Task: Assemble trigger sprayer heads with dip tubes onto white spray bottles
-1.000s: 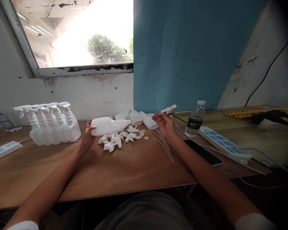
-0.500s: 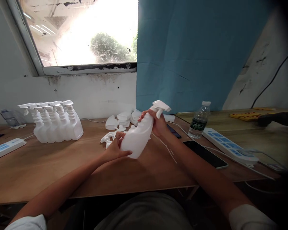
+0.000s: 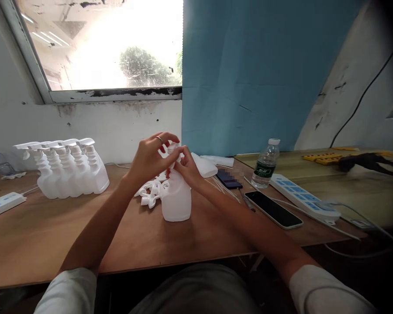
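A white spray bottle [image 3: 177, 203] stands upright on the brown table in front of me. My left hand [image 3: 153, 155] is at its top, fingers curled round the trigger head, which they mostly cover; a ring shows on one finger. Below and beside it, my right hand [image 3: 187, 168] closes on the neck. Several loose white trigger sprayers [image 3: 149, 192] lie just left of the bottle. Behind my hands, white empty bottles [image 3: 203, 165] lie on their sides, partly hidden.
A row of several spray bottles [image 3: 68, 170] with trigger heads stands at the left. To the right are a water bottle [image 3: 265, 165], a phone [image 3: 274, 209], a second phone [image 3: 228, 179], a power strip [image 3: 303, 198] and white cables. Another power strip [image 3: 5, 205] lies far left.
The spray bottle has gone from tilted in the air to upright on the table. My left hand has moved from its base up to the trigger head.
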Demonstrator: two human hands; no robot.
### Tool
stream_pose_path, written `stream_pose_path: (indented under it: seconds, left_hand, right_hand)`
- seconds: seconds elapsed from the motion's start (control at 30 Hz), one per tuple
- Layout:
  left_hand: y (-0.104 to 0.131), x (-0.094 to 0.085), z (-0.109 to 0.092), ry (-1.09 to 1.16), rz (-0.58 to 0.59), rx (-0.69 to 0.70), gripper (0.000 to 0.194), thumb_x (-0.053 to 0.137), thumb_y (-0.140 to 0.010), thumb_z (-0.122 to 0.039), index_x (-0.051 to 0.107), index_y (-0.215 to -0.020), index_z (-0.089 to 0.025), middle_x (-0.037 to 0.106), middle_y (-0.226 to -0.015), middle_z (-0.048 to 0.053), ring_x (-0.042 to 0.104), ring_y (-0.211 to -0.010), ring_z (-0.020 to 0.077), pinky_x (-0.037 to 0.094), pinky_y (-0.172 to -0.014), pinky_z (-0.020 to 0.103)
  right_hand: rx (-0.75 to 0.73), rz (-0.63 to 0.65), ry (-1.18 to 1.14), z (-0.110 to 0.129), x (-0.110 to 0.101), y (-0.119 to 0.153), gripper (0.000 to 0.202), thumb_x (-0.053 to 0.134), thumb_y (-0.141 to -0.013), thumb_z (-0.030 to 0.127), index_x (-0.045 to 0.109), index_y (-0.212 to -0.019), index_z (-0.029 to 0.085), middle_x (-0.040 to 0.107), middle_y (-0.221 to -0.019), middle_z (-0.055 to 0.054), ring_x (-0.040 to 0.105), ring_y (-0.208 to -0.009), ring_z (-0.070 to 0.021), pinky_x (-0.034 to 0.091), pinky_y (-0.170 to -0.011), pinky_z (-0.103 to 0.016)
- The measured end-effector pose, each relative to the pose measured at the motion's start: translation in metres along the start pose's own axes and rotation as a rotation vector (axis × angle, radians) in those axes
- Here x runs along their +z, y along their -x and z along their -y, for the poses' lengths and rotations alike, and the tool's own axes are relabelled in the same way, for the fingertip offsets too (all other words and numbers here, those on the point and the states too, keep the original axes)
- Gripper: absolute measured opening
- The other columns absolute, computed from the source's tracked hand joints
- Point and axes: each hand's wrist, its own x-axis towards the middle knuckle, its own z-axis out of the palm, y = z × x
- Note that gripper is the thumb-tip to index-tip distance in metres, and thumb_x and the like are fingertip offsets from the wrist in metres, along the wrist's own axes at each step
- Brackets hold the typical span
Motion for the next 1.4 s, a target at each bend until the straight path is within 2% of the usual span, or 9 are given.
stream_pose_path:
  seconds: [0.07,0.17,0.27,0.37,0.5,0.67,0.83,0.93,1.4]
  left_hand:
    - [-0.001,-0.009,0.004,0.041,0.024,-0.060,0.020,0.061,-0.086,-0.033,0.071,-0.094,-0.018,0.071,-0.089,0.004,0.064,-0.081,0.0157,0.052,-0.071,0.026]
    - [-0.002,-0.018,0.012,0.108,0.087,-0.115,0.023,0.060,-0.086,-0.030,0.073,-0.100,-0.017,0.073,-0.091,0.005,0.065,-0.076,0.0150,0.053,-0.070,0.026]
    - [-0.003,-0.022,0.016,0.167,0.128,-0.121,0.026,0.058,-0.087,-0.029,0.073,-0.105,-0.018,0.074,-0.094,0.006,0.067,-0.078,0.0159,0.053,-0.072,0.028]
    - [-0.003,-0.021,0.016,0.206,0.148,-0.099,0.027,0.059,-0.088,-0.028,0.073,-0.108,-0.019,0.074,-0.101,0.007,0.067,-0.082,0.0167,0.054,-0.073,0.028]
    - [-0.003,-0.017,0.017,0.188,0.133,-0.086,0.026,0.059,-0.087,-0.026,0.074,-0.108,-0.020,0.073,-0.105,0.007,0.066,-0.079,0.0152,0.053,-0.071,0.027]
    - [-0.003,-0.015,0.022,0.211,0.178,-0.113,0.024,0.058,-0.087,-0.024,0.075,-0.104,-0.018,0.074,-0.097,0.007,0.064,-0.072,0.0135,0.052,-0.068,0.026]
    - [-0.003,-0.019,0.023,0.252,0.200,-0.073,0.023,0.060,-0.085,-0.026,0.075,-0.102,-0.019,0.073,-0.100,0.007,0.066,-0.085,0.0167,0.055,-0.078,0.030]
    - [-0.003,-0.021,0.023,0.266,0.209,-0.062,0.022,0.061,-0.085,-0.028,0.076,-0.100,-0.020,0.072,-0.100,0.007,0.066,-0.088,0.0179,0.056,-0.081,0.032]
    - [-0.003,-0.022,0.022,0.262,0.218,-0.070,0.021,0.061,-0.085,-0.024,0.076,-0.098,-0.019,0.072,-0.097,0.007,0.065,-0.082,0.0158,0.054,-0.076,0.029]
  right_hand:
    - [-0.009,0.018,-0.031,0.003,0.002,0.004,0.038,0.068,-0.081,0.040,0.035,-0.092,0.027,0.061,-0.062,0.010,0.059,-0.049,-0.0119,0.048,-0.046,-0.023]
    - [0.004,0.038,-0.116,0.006,0.002,0.011,0.033,0.066,-0.083,0.043,0.044,-0.100,0.025,0.063,-0.068,0.006,0.061,-0.054,-0.0121,0.052,-0.052,-0.026]
    - [0.024,0.062,-0.213,0.004,0.000,0.015,0.034,0.059,-0.087,0.048,0.053,-0.104,0.020,0.065,-0.075,-0.001,0.063,-0.061,-0.0146,0.053,-0.055,-0.028]
    - [0.038,0.078,-0.259,0.002,-0.003,0.016,0.035,0.056,-0.087,0.048,0.055,-0.105,0.019,0.066,-0.077,-0.003,0.063,-0.063,-0.0165,0.053,-0.054,-0.030]
    - [0.000,0.083,-0.221,0.001,-0.003,0.015,0.031,0.063,-0.085,0.042,0.052,-0.105,0.020,0.066,-0.076,-0.001,0.064,-0.061,-0.0157,0.054,-0.056,-0.030]
    - [-0.010,0.044,-0.157,0.001,-0.001,0.015,0.041,0.073,-0.079,0.036,0.046,-0.108,0.024,0.067,-0.073,0.002,0.065,-0.058,-0.0152,0.055,-0.056,-0.030]
    - [0.003,0.071,-0.226,0.000,-0.003,0.016,0.037,0.067,-0.082,0.044,0.050,-0.107,0.022,0.067,-0.075,0.000,0.065,-0.060,-0.0157,0.056,-0.056,-0.031]
    - [0.011,0.037,-0.189,0.000,-0.003,0.015,0.039,0.072,-0.078,0.039,0.050,-0.106,0.022,0.067,-0.074,0.001,0.065,-0.058,-0.0150,0.056,-0.055,-0.030]
    - [-0.015,0.044,-0.165,0.004,0.001,0.014,0.042,0.073,-0.078,0.041,0.044,-0.106,0.025,0.064,-0.068,0.005,0.062,-0.054,-0.0140,0.055,-0.054,-0.029]
